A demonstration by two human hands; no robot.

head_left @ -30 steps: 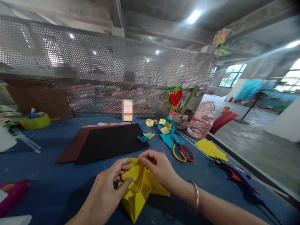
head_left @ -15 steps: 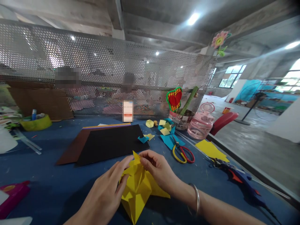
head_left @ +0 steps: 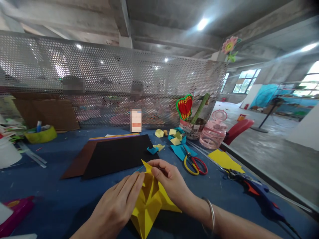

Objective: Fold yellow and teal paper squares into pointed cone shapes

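A yellow folded paper star (head_left: 147, 209) with creased, pointed arms is between my hands, low in the middle of the view. My right hand (head_left: 171, 181) pinches its upper part between thumb and bent fingers, just below the tip that points up and away. Over the star's left side, my left hand (head_left: 117, 200) is closed on the paper, its fingers pressed together and its thumb hidden. Those fingers cover the left arm of the star. A thin blue sliver shows just past the left fingertips; what it is I cannot tell.
Black card (head_left: 119, 149) lies beyond my hands. To the right are scissors (head_left: 193, 162), yellow paper sheets (head_left: 225, 161), a blue glue gun (head_left: 259, 191) and a pink bottle (head_left: 213, 131). A magenta tool (head_left: 17, 212) lies at left. Perforated metal screening (head_left: 154, 76) stands behind.
My left hand has moved up and right, its fingers now together over the star's left side, where the thumb showed before. The right hand keeps its pinch. The view has tilted slightly up.
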